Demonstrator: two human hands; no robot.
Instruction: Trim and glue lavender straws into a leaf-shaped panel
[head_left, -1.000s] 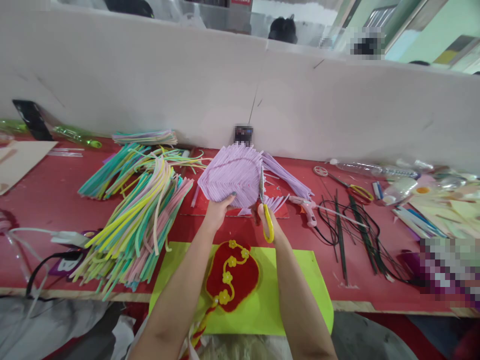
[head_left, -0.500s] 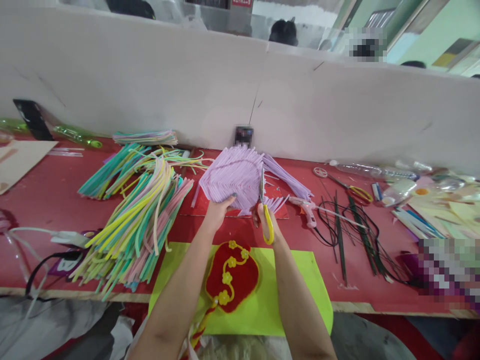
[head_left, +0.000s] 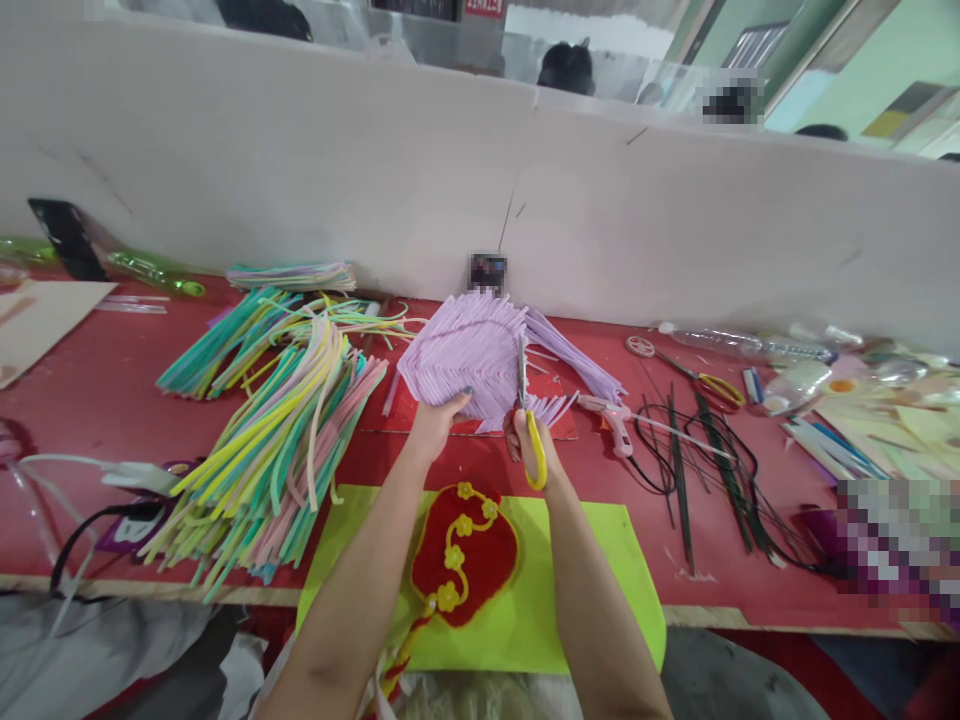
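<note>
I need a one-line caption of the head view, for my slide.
Left hand holds a lilac leaf-shaped piece while right hand sets yellow-handled scissors against its edge, over a red table.

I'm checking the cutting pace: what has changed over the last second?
Very little. The right hand, gripping the yellow-handled scissors, has edged slightly left; the blades stay at the lilac fringed piece. The left hand still holds that piece's near edge. The coloured strips and glue gun lie as before.

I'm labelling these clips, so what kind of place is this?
Probably a craft workshop: heaps of coloured strips, a glue gun, and the right hand holding scissors to a purple strip piece.
</note>
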